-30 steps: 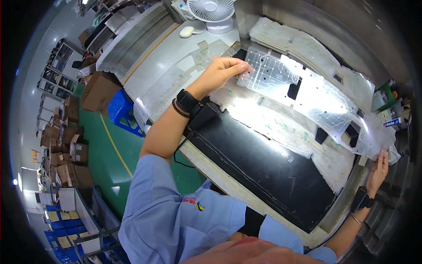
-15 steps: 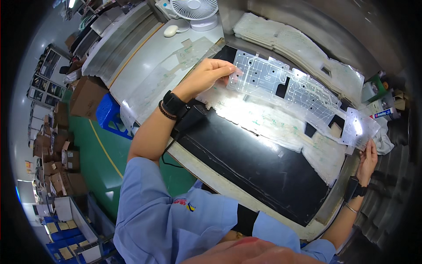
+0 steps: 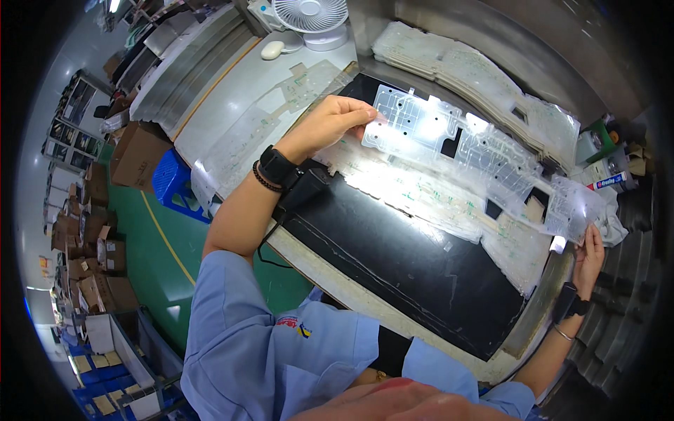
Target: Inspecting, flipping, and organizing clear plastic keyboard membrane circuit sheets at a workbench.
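A long clear flexible circuit sheet, with silvery traces, dark dots and cut-outs, is stretched between my two hands. My left hand pinches its left end between thumb and fingers. At the far right end, my right hand grips the sheet's corner. Underneath lies a pale layer of similar sheets with green marks, partly covered by the held one. That layer rests on a black mat. Bright glare hides some of the traces.
Behind the mat a thick stack of pale sheets lies against a metal wall. More sheets spread over the table at left. A white fan and computer mouse stand at the back; a tube lies at right.
The circuit sheet has tilted slightly, so the glare on it has shifted. Its right end looks a little lower. Both hands keep their hold, with the left moving barely at all.
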The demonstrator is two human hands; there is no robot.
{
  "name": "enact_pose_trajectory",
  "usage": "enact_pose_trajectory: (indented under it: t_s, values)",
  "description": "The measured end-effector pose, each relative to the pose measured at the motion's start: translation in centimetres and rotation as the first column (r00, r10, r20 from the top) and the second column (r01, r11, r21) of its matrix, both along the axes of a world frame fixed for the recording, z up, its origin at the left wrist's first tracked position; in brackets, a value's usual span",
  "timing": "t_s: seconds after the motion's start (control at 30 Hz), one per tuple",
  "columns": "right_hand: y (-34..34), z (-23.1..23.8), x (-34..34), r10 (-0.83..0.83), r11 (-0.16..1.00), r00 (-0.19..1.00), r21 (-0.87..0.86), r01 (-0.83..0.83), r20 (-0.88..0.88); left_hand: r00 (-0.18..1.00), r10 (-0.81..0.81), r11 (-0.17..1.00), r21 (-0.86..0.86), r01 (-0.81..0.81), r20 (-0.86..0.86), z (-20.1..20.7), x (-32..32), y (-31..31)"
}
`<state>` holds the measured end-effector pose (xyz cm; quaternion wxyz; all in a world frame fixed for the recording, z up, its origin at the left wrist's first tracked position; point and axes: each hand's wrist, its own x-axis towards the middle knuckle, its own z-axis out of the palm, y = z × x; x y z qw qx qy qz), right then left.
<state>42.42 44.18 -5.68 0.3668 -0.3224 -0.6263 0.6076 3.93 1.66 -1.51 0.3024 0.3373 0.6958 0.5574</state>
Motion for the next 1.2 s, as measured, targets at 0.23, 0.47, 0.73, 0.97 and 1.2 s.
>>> enact_pose_trajectory:
  t_s: [0.23,0.47,0.73,0.97,1.2]
  values:
    - [-5.1,8.2,-3.3,0.149,0.784,0.834,0.451,-0.427,0.531,0.991,-0.133,0.986,-0.103,0.134,0.013,0.0,1.3,0.7]
    - [-16.1,9.3,-22.7,0.499,0.265,0.570,0.512,-0.817,0.653,0.989,-0.136,0.988,-0.061,0.139,0.048,0.0,0.9,1.0]
    - [-19.8,5.5,-30.2,0.839,0.204,0.197,0.042,-0.978,0.507,0.989,-0.137,0.988,-0.063,0.140,0.048,0.2,1.0,0.7]
    - [-19.1,5.1,-29.9,0.878,0.348,0.243,-0.201,-0.916,0.412,0.988,-0.136,0.986,-0.084,0.141,0.068,0.2,1.1,0.7]
    - [-18.1,5.9,-28.9,0.837,0.469,0.367,-0.188,-0.863,0.405,0.986,-0.143,0.986,-0.078,0.150,0.091,0.0,0.9,0.6]
